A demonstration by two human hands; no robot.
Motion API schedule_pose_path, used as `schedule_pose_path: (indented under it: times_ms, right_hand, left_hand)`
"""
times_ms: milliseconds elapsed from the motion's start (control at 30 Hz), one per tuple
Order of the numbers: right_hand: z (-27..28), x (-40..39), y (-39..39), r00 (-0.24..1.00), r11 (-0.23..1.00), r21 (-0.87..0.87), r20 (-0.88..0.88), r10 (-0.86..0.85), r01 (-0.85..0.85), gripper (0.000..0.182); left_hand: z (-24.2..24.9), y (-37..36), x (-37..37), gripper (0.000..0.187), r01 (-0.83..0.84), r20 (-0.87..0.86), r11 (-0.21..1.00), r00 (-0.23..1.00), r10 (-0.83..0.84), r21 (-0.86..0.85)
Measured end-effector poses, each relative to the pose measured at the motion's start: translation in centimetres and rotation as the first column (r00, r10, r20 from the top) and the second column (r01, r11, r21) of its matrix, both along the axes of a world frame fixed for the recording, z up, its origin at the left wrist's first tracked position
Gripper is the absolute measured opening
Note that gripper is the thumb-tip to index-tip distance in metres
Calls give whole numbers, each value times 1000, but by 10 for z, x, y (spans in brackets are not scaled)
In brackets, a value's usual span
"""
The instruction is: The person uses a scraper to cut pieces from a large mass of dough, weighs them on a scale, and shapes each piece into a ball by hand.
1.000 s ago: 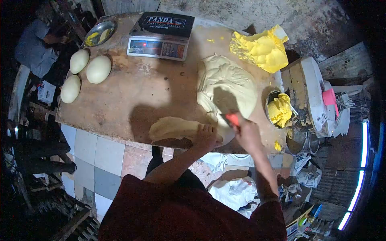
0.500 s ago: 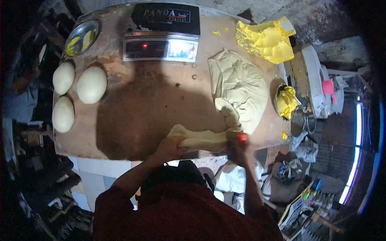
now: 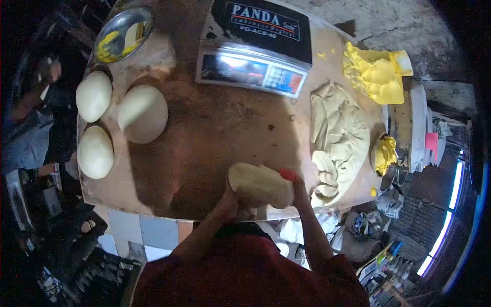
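A cut piece of pale dough (image 3: 261,185) is held between both hands near the table's front edge. My left hand (image 3: 231,201) is closed around its left end. At the other end, my right hand (image 3: 298,191) grips a red-handled dough scraper (image 3: 287,174) and presses against the dough; the scraper's blade is hidden. To the right, the large slack mass of dough (image 3: 341,135) lies on the table, with a folded cut end toward me. Three smooth dough balls, one of them the nearest ball (image 3: 96,152), sit at the left.
A digital scale (image 3: 255,38) stands at the back of the wooden table (image 3: 215,138). A metal bowl (image 3: 146,36) with yellow fat is at the back left. Yellow fat on a wrapper (image 3: 381,77) and a small container of yellow fat (image 3: 384,155) are along the right edge.
The dough piece has come apart from the large mass and is now lifted between both hands. The right hand moved left with the scraper. The view has shifted, so the table appears lower and rightward.
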State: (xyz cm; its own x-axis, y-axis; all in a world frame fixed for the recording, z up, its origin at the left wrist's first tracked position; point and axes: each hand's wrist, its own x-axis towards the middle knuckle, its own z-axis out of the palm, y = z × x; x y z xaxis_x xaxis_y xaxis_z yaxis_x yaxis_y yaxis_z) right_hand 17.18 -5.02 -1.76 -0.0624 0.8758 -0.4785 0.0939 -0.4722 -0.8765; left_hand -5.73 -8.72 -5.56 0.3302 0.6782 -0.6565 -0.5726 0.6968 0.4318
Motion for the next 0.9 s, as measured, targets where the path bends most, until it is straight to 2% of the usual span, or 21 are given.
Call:
schedule_pose_path:
  times_ms: [33,100,133,167,200,233,267,300,333,400,467,500,533,567,633,667,700,767,800,833,900]
  right_hand:
    - [49,-34,26,732,830,206,610,305,-518,32]
    - [132,-85,63,726,936,-17,627,283,-351,28]
    - [123,-64,68,730,860,292,672,126,-418,24]
    - [146,-52,76,801,654,711,536,-267,-258,21]
    - [177,-48,81,118,735,662,749,-652,-144,31]
    - [203,-4,81,290,693,652,629,-721,309,45]
    - [255,-14,100,329,255,823,89,-940,507,53]
    - [271,16,93,257,38,781,-158,-953,623,52]
    - [285,25,83,357,-3,804,-267,-895,594,49]
    - [287,32,65,290,34,784,-189,-938,620,49]
    - [260,46,35,283,73,749,-156,-946,659,53]
    - [244,56,19,287,83,728,-159,-945,680,55]
    - [232,60,6,263,85,745,-124,-957,661,54]
    - [222,62,-11,231,42,711,-171,-958,702,53]
    - [205,72,-55,117,-20,684,-153,-981,729,52]
    - [199,80,-79,32,-38,695,-87,-996,718,52]
    - [198,82,-94,7,-68,714,-102,-995,697,51]
    - [190,88,-133,-56,25,764,80,-995,644,50]
    - [185,97,-157,-62,25,762,86,-994,647,50]
    - [176,109,-172,86,52,631,-23,-996,774,48]
    - [171,119,-189,234,145,426,-163,-958,893,40]
  left_hand:
    - [5,4,-7,75,-10,-3,1000,1000,10,-4]
    - [25,50,-31,70,-210,603,960,747,280,-186]
    - [49,66,-35,70,-204,597,964,757,265,-170]
    - [73,106,-33,69,-305,502,952,819,279,-31]
    - [94,81,-69,68,-383,410,917,859,307,116]
    - [121,180,-45,67,-442,325,857,878,352,264]
    - [149,258,-32,66,-478,251,775,878,407,413]
    - [176,260,-43,65,-488,187,674,863,470,554]
    - [208,294,-29,64,-472,135,558,832,538,683]
    - [267,307,-22,63,-376,80,290,719,690,880]
    - [276,339,0,65,-38,-236,288,477,847,957]
    - [244,376,18,72,6,-258,275,366,894,961]
    - [203,403,33,72,173,-179,144,210,961,974]
    - [164,416,39,70,292,-234,141,315,920,946]
    - [86,410,43,67,663,-351,264,-3,937,700]
    - [72,399,41,67,733,-384,291,-43,922,615]
    - [69,414,42,67,731,-370,275,-34,928,624]
    - [59,446,33,60,805,-67,-70,135,989,589]
    - [82,456,5,57,742,-525,-22,494,693,670]
    - [122,470,-21,54,702,-703,63,699,127,709]
    - [142,445,-34,48,688,-519,82,458,722,721]
